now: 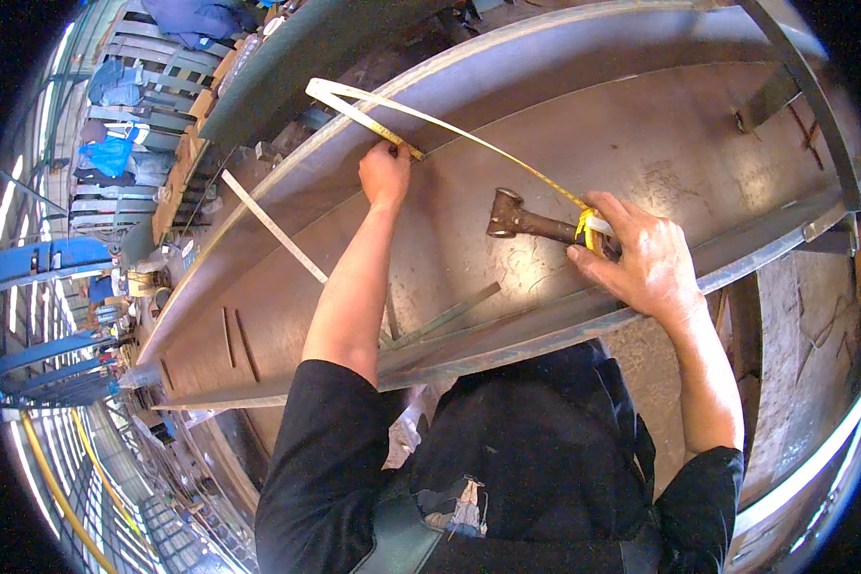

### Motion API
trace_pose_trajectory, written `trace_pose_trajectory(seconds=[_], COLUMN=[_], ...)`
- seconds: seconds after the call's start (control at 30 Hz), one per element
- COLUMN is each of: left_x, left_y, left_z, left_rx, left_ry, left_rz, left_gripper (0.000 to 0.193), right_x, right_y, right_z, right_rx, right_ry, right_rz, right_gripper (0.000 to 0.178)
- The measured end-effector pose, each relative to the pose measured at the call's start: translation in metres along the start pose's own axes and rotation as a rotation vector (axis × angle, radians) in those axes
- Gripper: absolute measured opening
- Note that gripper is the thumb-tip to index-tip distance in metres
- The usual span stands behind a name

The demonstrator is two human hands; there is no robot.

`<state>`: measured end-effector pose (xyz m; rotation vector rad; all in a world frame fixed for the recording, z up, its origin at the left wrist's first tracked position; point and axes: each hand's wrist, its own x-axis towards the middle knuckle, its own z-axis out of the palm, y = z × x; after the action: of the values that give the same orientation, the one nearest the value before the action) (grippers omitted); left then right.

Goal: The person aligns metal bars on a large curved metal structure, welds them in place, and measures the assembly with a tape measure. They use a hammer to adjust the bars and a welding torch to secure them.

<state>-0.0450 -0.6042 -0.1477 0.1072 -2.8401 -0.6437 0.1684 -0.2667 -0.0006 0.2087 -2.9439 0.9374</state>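
My left hand (385, 174) is closed, its fingers pinching one end of a yellow tape measure blade (507, 165) against the inner wall of a long curved metal hull-like shell (430, 215). From there the blade rises past the far rim, bends sharply, and runs back to my right hand (646, 258). The fingers of that hand curl round the yellow and white tape end; the tape's case does not show. A rusty hammer (536, 222) lies on the shell's floor, its handle reaching under my right fingers. Whether they grip the handle too, I cannot tell.
A pale flat strip (277, 228) crosses the shell's far rim beside my left forearm. A greenish bar (450, 314) lies near the close wall. Thin rods (246, 344) rest at the left end. A dark metal bar (813, 105) spans the right end.
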Motion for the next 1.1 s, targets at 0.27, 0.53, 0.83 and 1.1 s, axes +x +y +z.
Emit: trace_pose_trajectory(seconds=[0.27,0.53,0.83,1.1], left_x=[0.001,-0.005,-0.042,-0.087], left_y=[-0.002,-0.006,-0.004,-0.041], left_z=[0.002,-0.009,-0.138,-0.114], left_rx=[0.029,0.036,-0.356,-0.181], left_ry=[-0.017,-0.041,-0.322,-0.590], left_rz=[0.009,0.084,0.418,0.893], left_gripper=[0.030,0.028,0.019,0.011], right_x=[-0.002,0.003,0.012,-0.017], right_y=[0.001,-0.009,-0.056,-0.121], right_z=[0.005,0.006,-0.061,-0.169], right_rx=[-0.017,-0.003,0.174,-0.640], right_ry=[0.004,0.020,-0.037,-0.382], right_rz=[0.032,0.034,0.015,0.139], right_gripper=[0.053,0.053,0.060,0.071])
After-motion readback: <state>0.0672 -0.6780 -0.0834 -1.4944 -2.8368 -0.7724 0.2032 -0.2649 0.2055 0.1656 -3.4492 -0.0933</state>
